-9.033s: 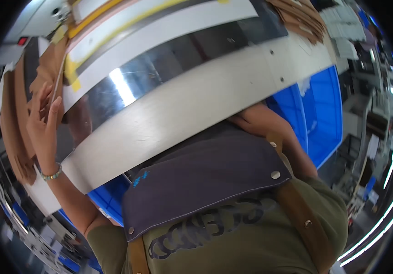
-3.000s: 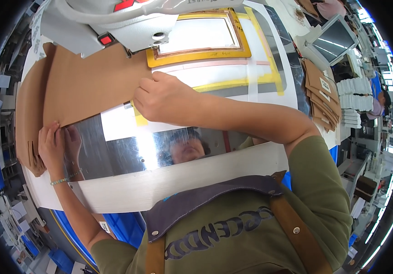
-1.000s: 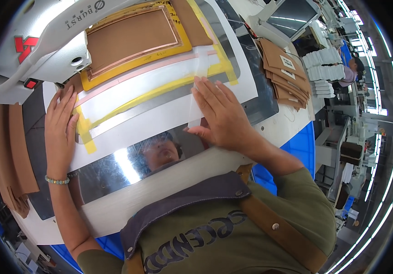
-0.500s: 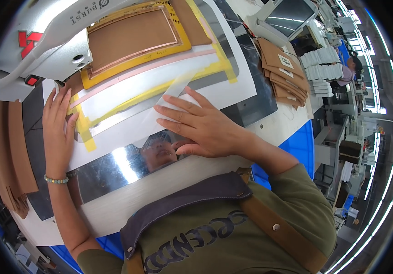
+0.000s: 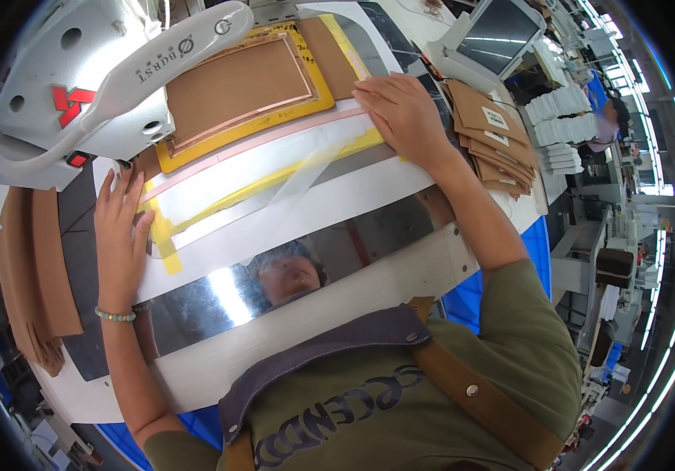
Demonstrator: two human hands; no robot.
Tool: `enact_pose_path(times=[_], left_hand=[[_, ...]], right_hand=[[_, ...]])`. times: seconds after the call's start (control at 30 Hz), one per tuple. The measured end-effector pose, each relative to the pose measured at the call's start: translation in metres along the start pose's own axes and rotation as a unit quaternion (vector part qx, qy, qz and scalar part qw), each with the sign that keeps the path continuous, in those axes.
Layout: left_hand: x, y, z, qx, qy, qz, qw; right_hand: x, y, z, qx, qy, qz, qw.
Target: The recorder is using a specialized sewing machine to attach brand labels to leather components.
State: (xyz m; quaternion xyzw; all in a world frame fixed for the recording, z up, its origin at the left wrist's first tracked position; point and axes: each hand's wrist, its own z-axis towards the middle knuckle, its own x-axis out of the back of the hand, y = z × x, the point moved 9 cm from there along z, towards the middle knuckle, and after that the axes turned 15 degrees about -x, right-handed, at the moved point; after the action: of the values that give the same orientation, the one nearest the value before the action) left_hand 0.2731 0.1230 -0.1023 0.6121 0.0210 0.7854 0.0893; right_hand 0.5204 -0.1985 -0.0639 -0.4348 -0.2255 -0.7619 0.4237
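Note:
My left hand [image 5: 123, 243] lies flat with its fingers apart on the left edge of a flat sheet template [image 5: 267, 169] bordered with yellow tape and a pink strip. My right hand [image 5: 408, 122] rests stretched out on the template's far right corner, its fingertips by the edge of a brown sheet [image 5: 329, 59]. Neither hand grips anything that I can see. Beyond the pink strip, a yellow frame [image 5: 267, 115] with a copper-coloured inner edge lies on the brown sheet. A strip of clear film [image 5: 302, 180] crosses the template's near tape and the white sheet [image 5: 337, 188] beneath.
A white machine head [image 5: 35, 102] with a lamp arm [image 5: 157, 67] overhangs the far left. Brown folded pieces [image 5: 35, 275] lie at the left, and labelled brown pieces [image 5: 494, 149] are stacked at the right near a screen [image 5: 502, 35]. A shiny metal plate [image 5: 353, 255] lies nearest me.
My right hand has moved away from the clear film to the template's far right corner. My left hand stays on the left edge. The whole view has shifted slightly.

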Motion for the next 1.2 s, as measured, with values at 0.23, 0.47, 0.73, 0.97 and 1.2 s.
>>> enact_pose_path(times=[0.23, 0.47, 0.73, 0.97, 1.2], left_hand=[[-0.001, 0.0, -0.001, 0.008, -0.005, 0.001, 1.0], [-0.002, 0.005, 0.002, -0.012, -0.014, 0.021, 1.0], [0.008, 0.004, 0.001, -0.025, 0.027, 0.013, 0.999], [0.04, -0.002, -0.007, -0.025, 0.164, 0.002, 0.986], [0.032, 0.009, -0.006, -0.065, 0.077, 0.081, 0.992]], right_hand=[[-0.008, -0.002, 0.011, 0.076, 0.007, -0.019, 0.997], [-0.001, -0.001, 0.001, 0.06, 0.001, -0.025, 0.998], [0.003, -0.006, -0.015, -0.058, -0.052, 0.046, 0.996], [-0.017, 0.0, -0.029, -0.101, -0.165, 0.044, 0.98], [-0.018, 0.002, -0.03, -0.118, -0.185, 0.039, 0.975]])
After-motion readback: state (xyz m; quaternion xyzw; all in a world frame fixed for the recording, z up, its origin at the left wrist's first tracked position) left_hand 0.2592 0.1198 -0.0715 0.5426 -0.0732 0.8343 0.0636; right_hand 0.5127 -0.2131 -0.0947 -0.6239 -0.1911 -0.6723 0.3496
